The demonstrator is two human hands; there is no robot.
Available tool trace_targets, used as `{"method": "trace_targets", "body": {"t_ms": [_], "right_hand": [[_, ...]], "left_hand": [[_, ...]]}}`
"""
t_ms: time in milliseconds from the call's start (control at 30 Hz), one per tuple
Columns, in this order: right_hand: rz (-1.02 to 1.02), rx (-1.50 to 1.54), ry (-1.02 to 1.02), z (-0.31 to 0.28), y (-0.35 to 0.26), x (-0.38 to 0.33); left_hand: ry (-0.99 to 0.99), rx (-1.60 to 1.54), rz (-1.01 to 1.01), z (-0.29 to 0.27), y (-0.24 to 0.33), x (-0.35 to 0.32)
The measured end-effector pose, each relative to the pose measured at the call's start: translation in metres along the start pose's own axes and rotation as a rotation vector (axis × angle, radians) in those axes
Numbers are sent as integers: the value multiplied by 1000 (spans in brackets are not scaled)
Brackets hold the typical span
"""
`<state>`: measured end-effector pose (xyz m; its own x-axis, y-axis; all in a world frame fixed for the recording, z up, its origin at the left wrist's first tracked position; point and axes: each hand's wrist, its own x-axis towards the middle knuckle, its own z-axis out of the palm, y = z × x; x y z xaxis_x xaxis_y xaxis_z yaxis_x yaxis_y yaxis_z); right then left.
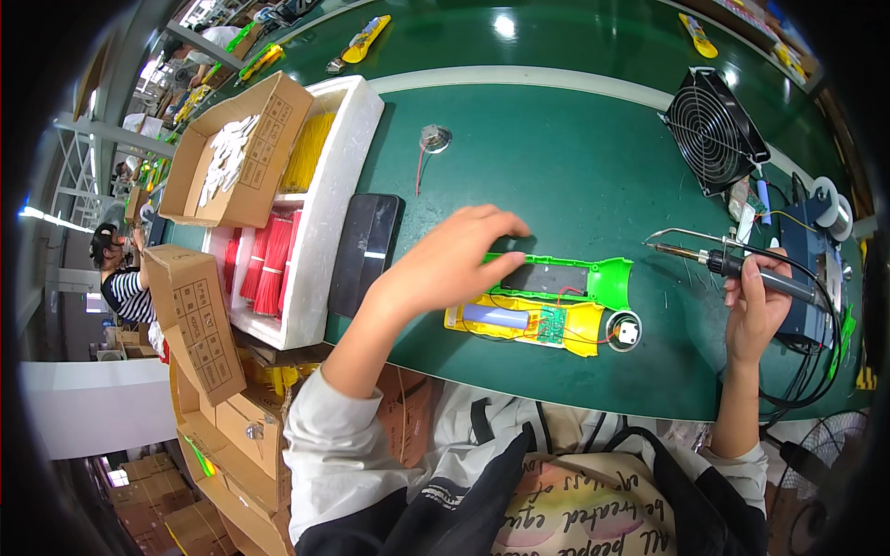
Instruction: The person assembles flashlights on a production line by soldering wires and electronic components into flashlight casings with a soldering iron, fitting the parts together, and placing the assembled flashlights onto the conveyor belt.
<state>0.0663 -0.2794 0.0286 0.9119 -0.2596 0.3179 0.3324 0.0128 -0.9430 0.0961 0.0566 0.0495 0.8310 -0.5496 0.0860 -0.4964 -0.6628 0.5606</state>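
Observation:
My right hand [753, 310] grips a soldering iron [786, 281] with a thin bent metal tube along its top. Its tip points left, above the bench and apart from the work. On the bench lie two halves of an opened flashlight-like housing: a green shell half [612, 278] and, nearer me, a yellow shell half [584, 332]. Inside the yellow half sit a blue-purple cylindrical cell [496, 316] and a green circuit board [553, 324]. A round lamp head [624, 331] adjoins its right end. Over the shells' left end, my left hand [450, 255] has its thumb and fingers apart; contact there is unclear.
Left of the work are a black phone [363, 255] and a white foam box [320, 278] of red and yellow wires. A small round part [435, 139] with a red lead lies behind. A black fan [714, 130], a solder spool [832, 211] and a blue station [805, 306] stand right.

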Motion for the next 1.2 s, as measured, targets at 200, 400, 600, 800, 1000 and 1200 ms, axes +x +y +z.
{"method": "trace_targets", "body": {"t_ms": [200, 400, 600, 800, 1000, 1200], "right_hand": [[18, -13, 27, -8, 6, 7], [41, 6, 42, -10, 8, 8], [30, -7, 48, -6, 7, 7], [43, -23, 72, -2, 1, 5], [81, -16, 49, 0, -4, 5], [43, 13, 123, 1, -9, 14]], "left_hand": [[-551, -27, -202, -12, 12, 38], [-565, -14, -11, -6, 3, 27], [-493, -10, -253, -25, 22, 1], [-212, 409, 182, -1, 32, -42], [-92, 520, 214, 21, 37, -51], [-115, 367, 136, 17, 29, -39]]}}
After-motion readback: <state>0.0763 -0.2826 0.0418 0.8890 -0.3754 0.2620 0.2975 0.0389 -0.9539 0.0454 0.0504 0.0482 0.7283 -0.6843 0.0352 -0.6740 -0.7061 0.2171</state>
